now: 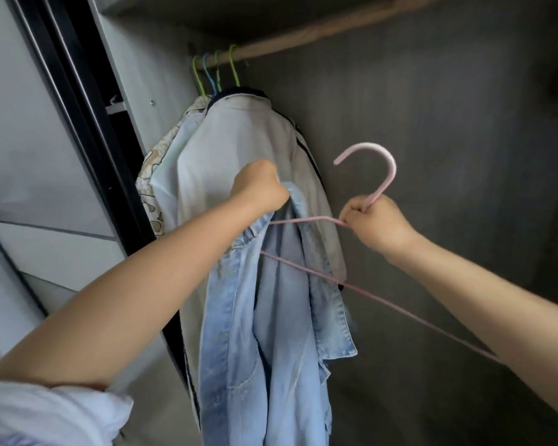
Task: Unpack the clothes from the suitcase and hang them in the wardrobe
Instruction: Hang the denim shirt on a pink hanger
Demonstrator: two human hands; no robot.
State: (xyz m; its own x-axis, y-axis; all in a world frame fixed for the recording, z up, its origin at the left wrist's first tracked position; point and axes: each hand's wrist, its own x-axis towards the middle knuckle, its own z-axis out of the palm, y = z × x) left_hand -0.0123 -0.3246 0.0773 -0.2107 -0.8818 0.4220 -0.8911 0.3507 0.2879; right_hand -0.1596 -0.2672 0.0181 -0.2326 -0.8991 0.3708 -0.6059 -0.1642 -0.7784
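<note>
Wardrobe [432, 156], left hand [260, 186] gripping shirt [271, 333], right hand [372, 220] fisting hanger [385, 185]

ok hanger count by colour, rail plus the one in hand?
Green hangers: 3, on the rail
Blue hanger: 1, on the rail
Pink hanger: 1, in the right hand, partly inside the denim shirt
Total: 5

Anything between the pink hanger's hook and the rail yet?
No. Head view: pink hanger hook, held by the right hand, has only bare wardrobe back between it and the rail.
</note>
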